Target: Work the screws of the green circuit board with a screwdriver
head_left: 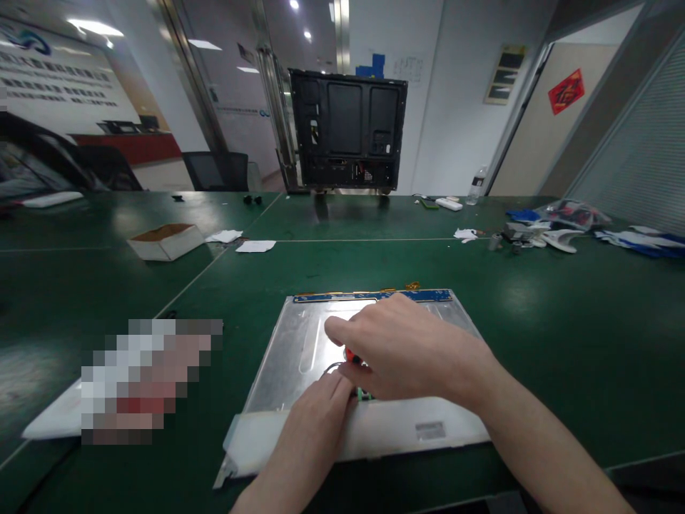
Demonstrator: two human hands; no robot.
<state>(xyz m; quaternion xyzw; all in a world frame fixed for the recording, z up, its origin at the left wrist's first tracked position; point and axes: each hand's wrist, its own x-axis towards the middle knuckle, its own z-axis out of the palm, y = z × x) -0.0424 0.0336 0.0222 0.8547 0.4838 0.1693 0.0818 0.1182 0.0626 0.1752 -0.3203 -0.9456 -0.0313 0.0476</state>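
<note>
A flat metal display panel (286, 364) lies on the green table, with a blue circuit strip (321, 297) along its far edge and a white cover (396, 428) along its near edge. My right hand (396, 350) is closed over a screwdriver (352, 355), of which only a bit of red and black handle shows. Under it, beside a dark cable, sits a small green circuit board (364, 394), mostly covered by the hands. My left hand (324, 403) rests at the board's left side, its fingers pressed together and their tips hidden, so what they pinch is unclear.
To the left lie a blurred-out item (150, 378) and an open shallow box (167, 243). Scraps of paper (255, 246) lie further back. A black monitor-like housing (350, 132) stands at the far edge. Right of it are a bottle (476, 187) and assorted parts (527, 234).
</note>
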